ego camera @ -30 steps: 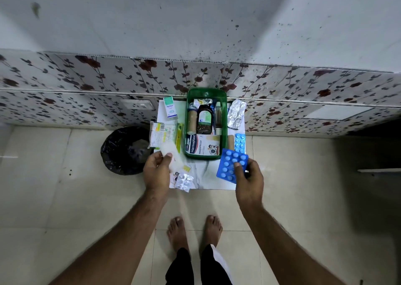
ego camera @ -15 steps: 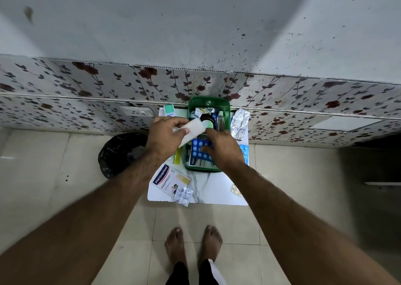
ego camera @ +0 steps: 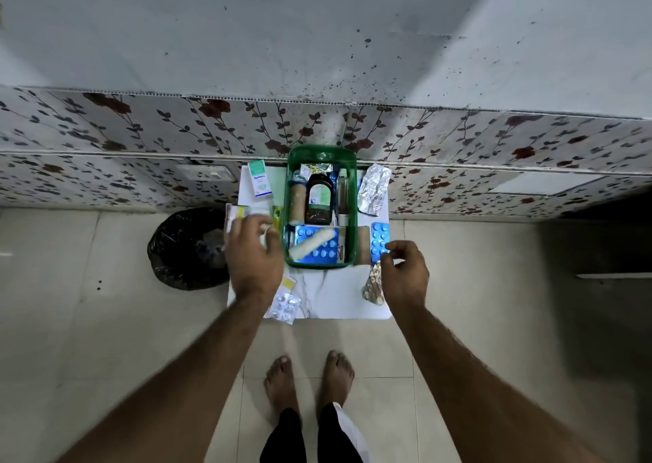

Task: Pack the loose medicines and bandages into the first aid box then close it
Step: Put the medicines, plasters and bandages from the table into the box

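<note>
The open green first aid box (ego camera: 288,187) stands on a small white table (ego camera: 335,293). It holds a brown bottle (ego camera: 319,199), a tan roll (ego camera: 297,203), a blue blister pack (ego camera: 326,252) and a white gauze roll (ego camera: 310,243) lying across it. My left hand (ego camera: 252,254) hovers with fingers spread over flat packets (ego camera: 235,213) left of the box. My right hand (ego camera: 405,272) pinches the near end of a blue blister strip (ego camera: 380,236), which lies flat right of the box.
Loose on the table: a small white carton (ego camera: 259,180), a silver foil strip (ego camera: 374,189), a tan bandage roll (ego camera: 363,245), a gold blister (ego camera: 374,286) and a clear blister pack (ego camera: 284,305). A black bin (ego camera: 187,247) stands left. My bare feet (ego camera: 308,379) are below.
Both hands have drawn back out of the box, leaving the blue blister pack and white gauze roll inside. The left went to the left-side packets, the right to the blue strip.
</note>
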